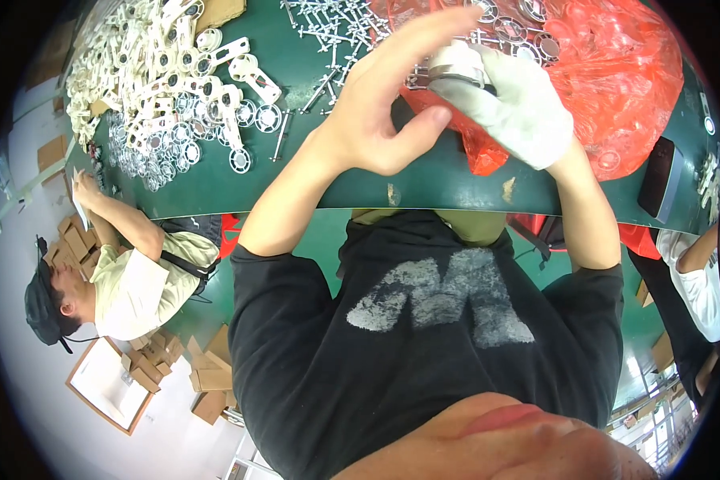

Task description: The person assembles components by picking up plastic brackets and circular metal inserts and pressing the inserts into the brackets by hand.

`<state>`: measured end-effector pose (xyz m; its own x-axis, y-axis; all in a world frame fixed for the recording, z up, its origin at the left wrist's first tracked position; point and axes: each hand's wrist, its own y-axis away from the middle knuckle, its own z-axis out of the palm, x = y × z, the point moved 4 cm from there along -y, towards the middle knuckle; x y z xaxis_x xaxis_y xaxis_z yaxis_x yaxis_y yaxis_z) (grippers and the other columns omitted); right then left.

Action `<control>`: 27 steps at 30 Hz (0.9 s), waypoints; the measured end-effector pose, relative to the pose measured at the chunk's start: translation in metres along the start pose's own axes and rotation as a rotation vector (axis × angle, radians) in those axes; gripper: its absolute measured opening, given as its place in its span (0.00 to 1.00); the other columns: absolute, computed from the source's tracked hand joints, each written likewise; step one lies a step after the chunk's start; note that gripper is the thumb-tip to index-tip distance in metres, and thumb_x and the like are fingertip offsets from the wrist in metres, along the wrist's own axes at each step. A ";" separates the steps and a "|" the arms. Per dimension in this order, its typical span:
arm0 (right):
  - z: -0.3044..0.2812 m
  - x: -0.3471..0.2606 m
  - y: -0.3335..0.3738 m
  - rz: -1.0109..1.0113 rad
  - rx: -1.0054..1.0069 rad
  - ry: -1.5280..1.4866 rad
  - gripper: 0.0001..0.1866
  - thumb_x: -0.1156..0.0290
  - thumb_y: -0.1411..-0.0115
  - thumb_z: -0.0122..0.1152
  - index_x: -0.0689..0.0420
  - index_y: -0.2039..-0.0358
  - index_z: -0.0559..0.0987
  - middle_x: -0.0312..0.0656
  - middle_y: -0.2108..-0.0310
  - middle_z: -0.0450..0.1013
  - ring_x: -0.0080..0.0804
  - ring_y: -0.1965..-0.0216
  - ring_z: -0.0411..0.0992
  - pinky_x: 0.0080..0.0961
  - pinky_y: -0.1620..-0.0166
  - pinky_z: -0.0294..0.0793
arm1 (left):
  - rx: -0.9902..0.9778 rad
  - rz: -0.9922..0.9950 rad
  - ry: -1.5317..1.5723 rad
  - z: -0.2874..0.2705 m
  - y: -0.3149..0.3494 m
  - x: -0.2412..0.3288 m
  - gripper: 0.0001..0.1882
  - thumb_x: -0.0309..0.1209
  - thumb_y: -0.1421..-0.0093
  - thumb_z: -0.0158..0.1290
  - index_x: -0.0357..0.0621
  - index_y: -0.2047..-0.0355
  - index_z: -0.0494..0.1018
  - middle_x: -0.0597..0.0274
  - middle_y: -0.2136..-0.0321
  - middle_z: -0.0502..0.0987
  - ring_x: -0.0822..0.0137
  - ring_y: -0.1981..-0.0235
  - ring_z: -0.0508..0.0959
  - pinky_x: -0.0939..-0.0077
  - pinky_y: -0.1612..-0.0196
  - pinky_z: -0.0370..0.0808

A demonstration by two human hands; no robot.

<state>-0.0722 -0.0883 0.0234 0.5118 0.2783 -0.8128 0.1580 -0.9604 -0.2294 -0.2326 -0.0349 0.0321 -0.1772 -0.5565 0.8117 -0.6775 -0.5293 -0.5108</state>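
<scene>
My left hand (368, 104) is bare, with thumb and fingers spread wide and nothing between them. It hovers over the green table (328, 190), just left of my right hand (528, 108). That one wears a pale glove and is closed around a round, white and silver part (458, 62) whose exact kind does not show. Beneath and behind the hands lies a crumpled red plastic bag (624, 88). Several silver wheel-like rings (510, 30) rest on the bag near the held part.
White plastic arm-shaped parts (148, 60) are heaped at the left, beside a pile of silver spoked rings (164, 152). Thin metal rods (328, 28) lie scattered behind my left hand. A dark box-shaped device (658, 180) stands at right. Other people (128, 280) sit on both sides.
</scene>
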 end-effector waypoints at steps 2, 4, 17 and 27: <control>-0.001 0.001 0.003 -0.010 -0.018 0.135 0.16 0.52 0.34 0.60 0.52 0.60 0.82 0.43 0.73 0.77 0.41 0.69 0.78 0.37 0.66 0.76 | -0.014 -0.047 0.069 0.006 -0.002 -0.004 0.25 0.19 0.40 0.58 0.33 0.41 0.71 0.46 0.43 0.76 0.56 0.42 0.78 0.66 0.41 0.76; 0.000 -0.005 0.004 -0.023 -0.037 0.271 0.16 0.51 0.34 0.59 0.50 0.62 0.82 0.42 0.74 0.77 0.43 0.70 0.79 0.38 0.67 0.76 | 0.012 -0.068 0.145 0.007 0.000 -0.008 0.17 0.22 0.34 0.57 0.28 0.46 0.74 0.43 0.47 0.78 0.56 0.44 0.78 0.68 0.43 0.77; -0.010 -0.007 0.000 0.174 -0.065 -0.072 0.23 0.60 0.37 0.61 0.56 0.44 0.78 0.42 0.73 0.78 0.31 0.72 0.76 0.28 0.64 0.75 | 0.017 -0.858 0.467 -0.081 -0.030 -0.045 0.13 0.41 0.30 0.54 0.46 0.63 0.79 0.73 0.73 0.77 0.84 0.77 0.69 0.86 0.79 0.62; 0.004 -0.011 -0.002 0.170 -0.099 0.053 0.15 0.62 0.38 0.65 0.54 0.53 0.84 0.44 0.68 0.82 0.28 0.70 0.80 0.23 0.62 0.79 | 0.382 -0.660 -1.184 -0.181 -0.014 -0.010 0.18 0.40 0.37 0.57 0.35 0.59 0.78 0.44 0.66 0.83 0.46 0.70 0.83 0.60 0.62 0.80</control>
<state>-0.0816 -0.0892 0.0302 0.5818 0.1149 -0.8052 0.1462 -0.9886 -0.0354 -0.3509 0.0939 0.0824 0.9195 -0.2412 0.3105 -0.1319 -0.9332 -0.3343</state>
